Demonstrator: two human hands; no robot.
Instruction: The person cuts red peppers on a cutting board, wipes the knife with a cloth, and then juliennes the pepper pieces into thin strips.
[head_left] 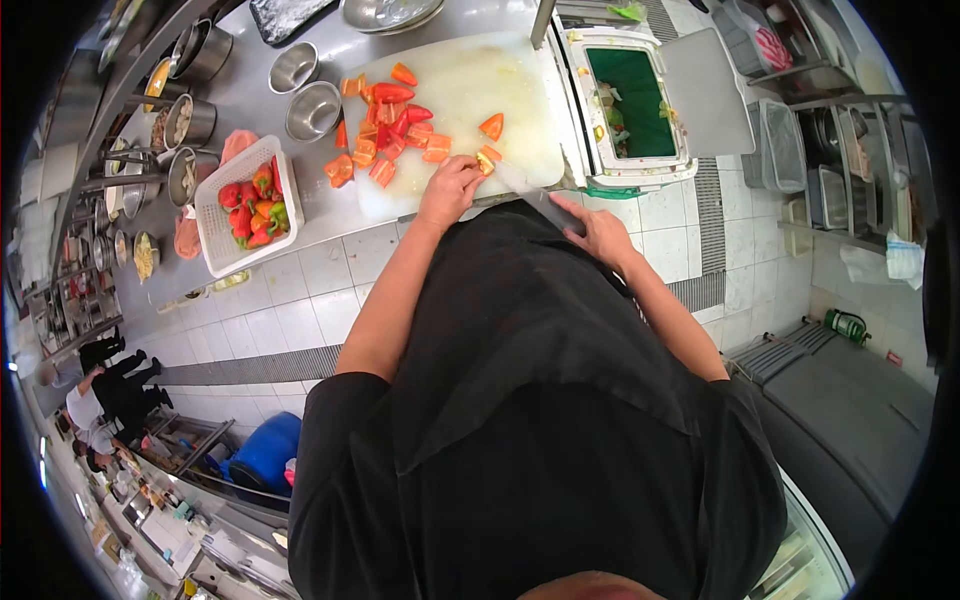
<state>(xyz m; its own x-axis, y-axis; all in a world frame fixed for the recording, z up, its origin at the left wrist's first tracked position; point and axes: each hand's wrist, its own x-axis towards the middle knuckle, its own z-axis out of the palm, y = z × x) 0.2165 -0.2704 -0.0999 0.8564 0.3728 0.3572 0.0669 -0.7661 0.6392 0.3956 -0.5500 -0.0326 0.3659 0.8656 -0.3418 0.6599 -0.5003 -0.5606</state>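
In the head view, my left hand (452,192) is closed at the near edge of a white cutting board (490,80). Its fingertips pinch a small piece of pepper (485,164), yellowish on its visible side. My right hand (602,238) is wrapped round a knife (540,205), whose blade points left toward that piece; the handle is mostly hidden. Cut red and orange pepper pieces (392,93) lie in a loose pile on the board's left half. One separate orange piece (491,126) rests farther right, above my left fingertips.
A white basket (215,222) of whole peppers (258,208) stands left of the board. Two metal bowls (313,110) sit behind it. To the right is an open bin (630,175) with a green liner. Other people (115,390) are at the far left.
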